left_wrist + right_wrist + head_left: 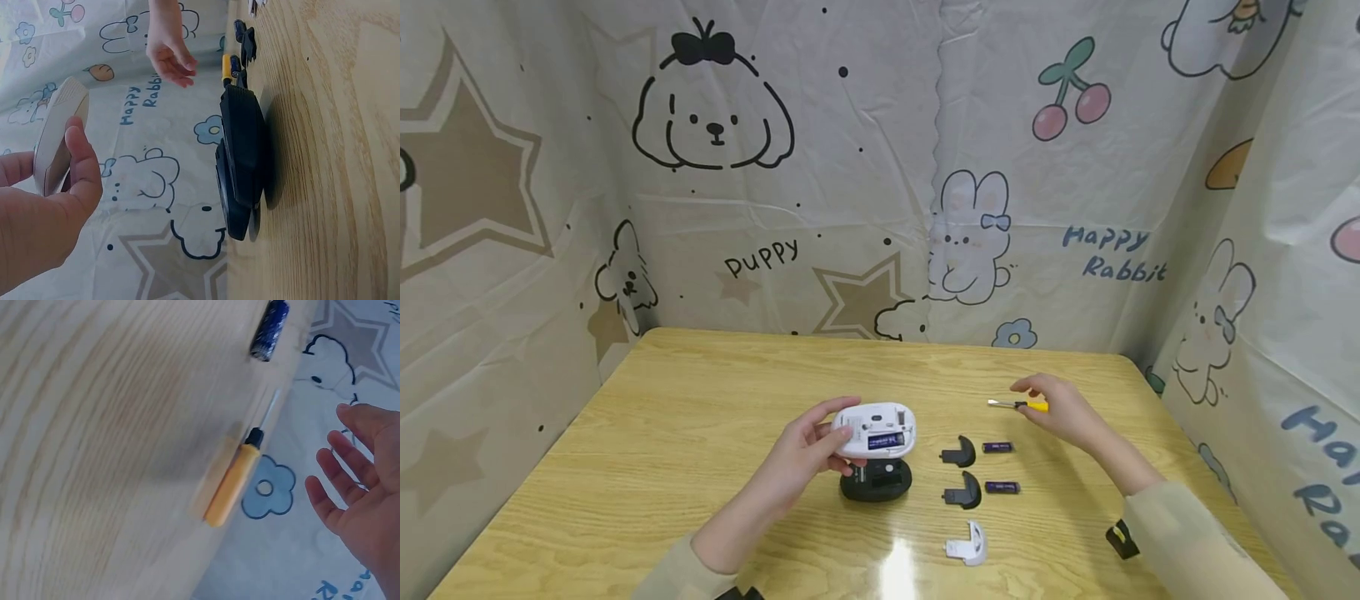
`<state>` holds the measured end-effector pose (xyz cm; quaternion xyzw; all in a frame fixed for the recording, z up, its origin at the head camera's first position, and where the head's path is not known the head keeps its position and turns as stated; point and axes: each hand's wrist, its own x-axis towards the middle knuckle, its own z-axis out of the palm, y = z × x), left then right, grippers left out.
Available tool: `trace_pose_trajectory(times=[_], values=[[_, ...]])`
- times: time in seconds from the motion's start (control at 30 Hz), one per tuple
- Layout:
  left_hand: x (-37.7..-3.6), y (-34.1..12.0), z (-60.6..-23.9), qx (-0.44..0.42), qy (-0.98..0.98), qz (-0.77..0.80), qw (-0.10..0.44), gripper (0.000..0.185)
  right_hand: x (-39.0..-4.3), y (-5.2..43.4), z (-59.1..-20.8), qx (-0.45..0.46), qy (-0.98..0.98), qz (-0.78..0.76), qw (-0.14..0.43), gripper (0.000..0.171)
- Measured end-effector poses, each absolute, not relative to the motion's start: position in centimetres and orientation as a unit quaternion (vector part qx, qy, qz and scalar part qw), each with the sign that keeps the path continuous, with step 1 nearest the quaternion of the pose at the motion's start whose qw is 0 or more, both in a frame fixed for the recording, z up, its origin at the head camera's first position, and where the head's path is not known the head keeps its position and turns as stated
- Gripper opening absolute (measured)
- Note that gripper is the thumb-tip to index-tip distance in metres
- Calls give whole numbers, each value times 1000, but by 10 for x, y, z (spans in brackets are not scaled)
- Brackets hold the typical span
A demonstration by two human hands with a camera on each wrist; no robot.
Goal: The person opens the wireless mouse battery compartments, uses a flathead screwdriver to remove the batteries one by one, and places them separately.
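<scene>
My left hand (816,437) holds a white computer mouse (898,417) above the table, underside toward the head camera. A dark blue battery (886,442) sits in its open compartment. Below it on the table lies a black mouse (876,483), upside down. The left wrist view shows two black mice (247,147) close together, one behind the other. My right hand (1060,408) hovers with relaxed fingers over a yellow-handled screwdriver (231,487); the right wrist view shows the hand (369,487) apart from it, holding nothing.
Two black battery covers (972,492) and a white cover (976,546) lie right of the mice. Beside the black covers lie two loose batteries (1002,487). A small black-and-yellow object (1122,540) is near the right sleeve. Printed curtains (850,167) stand around the wooden table (700,392).
</scene>
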<state>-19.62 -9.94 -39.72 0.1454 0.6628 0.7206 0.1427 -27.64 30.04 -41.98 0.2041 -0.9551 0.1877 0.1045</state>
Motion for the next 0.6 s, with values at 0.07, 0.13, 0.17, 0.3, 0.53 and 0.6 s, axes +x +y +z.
trace_pose_trajectory(times=[0.07,0.13,0.17,0.3,0.53,0.6], values=[[-196,-100,-396,149,663,719,147,45,-281,303,-423,201,-957,183,98,29],[-195,-99,-395,151,661,719,152,48,-284,305,-427,202,-958,179,94,29],[-194,-99,-394,152,660,720,154,50,-286,306,-429,203,-959,177,92,29],[-193,-99,-393,155,657,721,158,61,-293,312,-438,211,-959,172,84,29],[-195,-99,-397,155,662,716,158,71,-302,322,-451,214,-963,145,79,33],[-195,-100,-397,155,659,718,160,73,-304,325,-455,211,-965,137,77,33]])
